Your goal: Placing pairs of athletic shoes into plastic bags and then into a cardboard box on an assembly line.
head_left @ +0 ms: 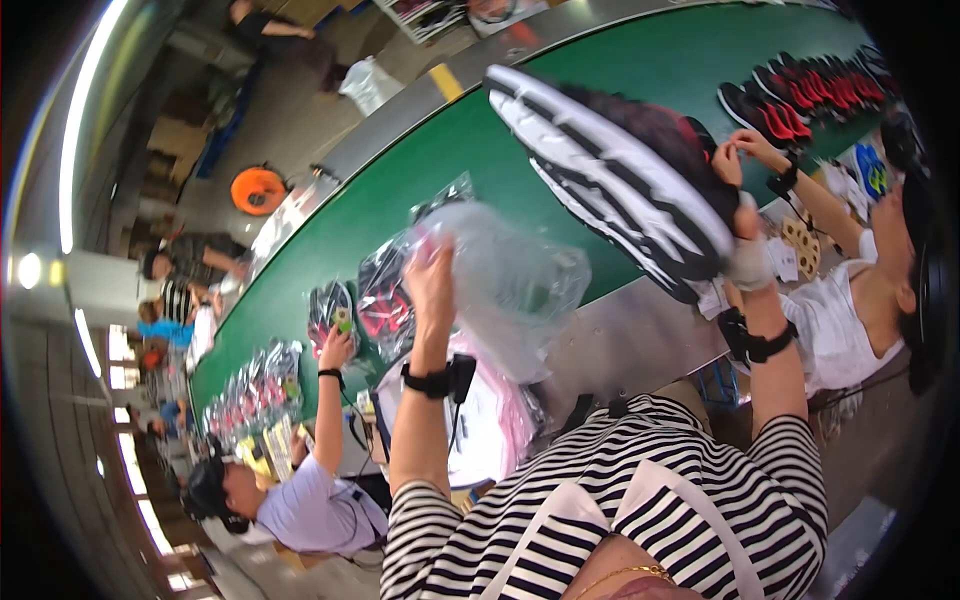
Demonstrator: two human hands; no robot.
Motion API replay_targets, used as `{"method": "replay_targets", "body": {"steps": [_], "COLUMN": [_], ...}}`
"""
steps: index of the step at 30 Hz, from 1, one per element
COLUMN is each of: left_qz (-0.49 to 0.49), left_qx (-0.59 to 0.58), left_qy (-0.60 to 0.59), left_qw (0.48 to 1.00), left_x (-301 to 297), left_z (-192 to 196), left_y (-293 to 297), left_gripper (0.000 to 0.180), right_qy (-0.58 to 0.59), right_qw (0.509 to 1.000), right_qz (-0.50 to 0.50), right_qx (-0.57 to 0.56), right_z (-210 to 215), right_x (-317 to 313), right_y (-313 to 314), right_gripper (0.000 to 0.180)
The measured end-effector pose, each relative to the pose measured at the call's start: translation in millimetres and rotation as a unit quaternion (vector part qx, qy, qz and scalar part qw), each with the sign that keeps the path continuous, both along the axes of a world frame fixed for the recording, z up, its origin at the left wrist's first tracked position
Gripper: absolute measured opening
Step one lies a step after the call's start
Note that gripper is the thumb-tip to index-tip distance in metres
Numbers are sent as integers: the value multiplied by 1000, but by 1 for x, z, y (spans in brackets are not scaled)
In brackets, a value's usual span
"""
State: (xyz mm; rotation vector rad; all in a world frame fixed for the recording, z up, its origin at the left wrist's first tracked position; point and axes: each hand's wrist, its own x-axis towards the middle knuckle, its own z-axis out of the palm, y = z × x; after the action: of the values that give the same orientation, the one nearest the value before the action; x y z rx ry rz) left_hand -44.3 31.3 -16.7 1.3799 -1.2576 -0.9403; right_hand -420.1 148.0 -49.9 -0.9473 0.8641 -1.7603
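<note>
A black shoe with white stripes [620, 180] is held up sole-side out, tilted, above the green surface [420, 180] near its metal front edge. Beside it, a clear, crumpled plastic bag [510, 280] hangs open in the air over that same edge.

open green belt [470, 170] between hands, passable | bagged shoes [385, 300] just left of clear bag [510, 280] | black-and-white shoe [610, 180] spans right side | co-worker's hand [335, 350] at left | red-black shoes [800, 95] crowd far end
</note>
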Motion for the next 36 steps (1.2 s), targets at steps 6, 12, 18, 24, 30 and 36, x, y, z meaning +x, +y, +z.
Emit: {"method": "replay_targets", "body": {"steps": [6, 12, 18, 24, 30, 36], "left_qz": [-17, -196, -220, -461, -393, -398], "left_qx": [-13, -111, -412, -431, -361, -204], "left_qy": [29, -143, -394, -472, -557, -366], "left_qw": [999, 964, 791, 616, 637, 816], "left_x": [-11, -89, -100, -165, -80, -116], "left_z": [22, -8, 46, 114, 54, 14], "left_y": [14, 80, 24, 15, 53, 119], "left_gripper": [28, 18, 20, 16, 29, 12], "right_qy": [365, 670, 835, 839, 790, 408], "right_qw": [929, 738, 501, 389, 574, 702], "right_qz": [-51, 60, 145, 293, 163, -562], "right_qx": [-28, -54, -178, -244, -141, -156], "right_z": [17, 29, 101, 158, 62, -140], "right_x": [19, 89, 118, 147, 128, 183], "right_y": [39, 34, 18, 9, 9, -54], "right_gripper": [36, 57, 45, 37, 44, 35]}}
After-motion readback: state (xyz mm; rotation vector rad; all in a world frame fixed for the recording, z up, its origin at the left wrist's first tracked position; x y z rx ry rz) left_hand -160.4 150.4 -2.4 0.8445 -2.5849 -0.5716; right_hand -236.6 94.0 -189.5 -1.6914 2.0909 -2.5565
